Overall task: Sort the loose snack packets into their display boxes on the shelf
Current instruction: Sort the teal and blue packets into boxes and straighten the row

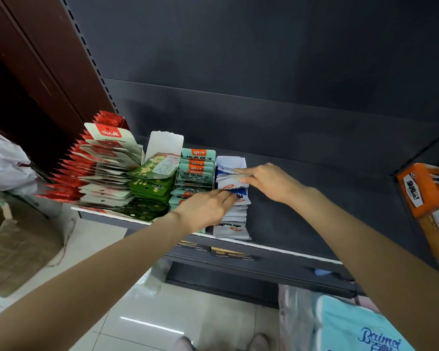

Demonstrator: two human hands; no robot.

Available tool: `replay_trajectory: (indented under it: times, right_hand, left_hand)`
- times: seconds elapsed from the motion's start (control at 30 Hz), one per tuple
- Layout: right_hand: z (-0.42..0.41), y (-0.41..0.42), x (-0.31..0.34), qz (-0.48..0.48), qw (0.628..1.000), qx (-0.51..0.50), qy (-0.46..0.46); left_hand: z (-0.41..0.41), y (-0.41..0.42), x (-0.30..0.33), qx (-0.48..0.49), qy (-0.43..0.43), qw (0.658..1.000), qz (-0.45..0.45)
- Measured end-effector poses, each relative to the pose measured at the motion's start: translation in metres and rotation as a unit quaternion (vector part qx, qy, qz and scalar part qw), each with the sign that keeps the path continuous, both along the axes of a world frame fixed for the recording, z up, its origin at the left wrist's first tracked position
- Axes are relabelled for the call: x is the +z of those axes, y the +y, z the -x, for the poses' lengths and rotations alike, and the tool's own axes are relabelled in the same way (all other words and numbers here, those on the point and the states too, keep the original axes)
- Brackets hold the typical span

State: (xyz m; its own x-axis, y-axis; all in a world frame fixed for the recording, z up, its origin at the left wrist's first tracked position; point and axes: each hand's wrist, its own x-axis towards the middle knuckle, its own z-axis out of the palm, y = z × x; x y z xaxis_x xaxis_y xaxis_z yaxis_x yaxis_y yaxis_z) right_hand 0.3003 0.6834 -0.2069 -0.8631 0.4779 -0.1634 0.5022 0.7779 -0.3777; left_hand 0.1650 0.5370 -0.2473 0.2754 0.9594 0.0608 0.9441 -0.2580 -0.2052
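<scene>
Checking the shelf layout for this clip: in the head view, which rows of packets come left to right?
red packets → cream packets → green packets → teal packets → blue-and-white packets.

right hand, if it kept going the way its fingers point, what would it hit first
The right hand points left across the blue-white packets it pinches. Past them, the first thing looks to be the teal packets in the next row, though depth is hard to judge.
</scene>
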Motion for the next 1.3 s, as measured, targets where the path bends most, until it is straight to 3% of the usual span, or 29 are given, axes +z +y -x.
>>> replay_trajectory:
  times: [0.27,0.37,0.53,1.03,1.3]
  right_hand:
    - [-0.002,0.002,-0.001,0.012,1.000,-0.009,-0.005]
    - [-0.003,0.001,-0.002,-0.025,1.000,-0.008,-0.016]
    - [-0.003,0.000,-0.004,-0.023,0.999,-0.014,-0.020]
    - [-0.002,-0.002,-0.002,-0.022,0.999,-0.021,-0.026]
    - [-0.001,-0.002,-0.001,-0.016,0.999,-0.021,-0.029]
  left_hand:
    - [0.001,-0.006,0.017,-0.032,-0.051,0.997,0.050]
    - [0.003,-0.005,0.010,-0.003,0.009,0.996,0.084]
    - [0.017,-0.005,-0.002,-0.069,0.014,0.997,0.030]
    - [0.002,-0.005,-0.012,-0.029,0.034,0.997,-0.066]
    - [0.001,-0.002,-0.009,-0.041,0.044,0.998,-0.030]
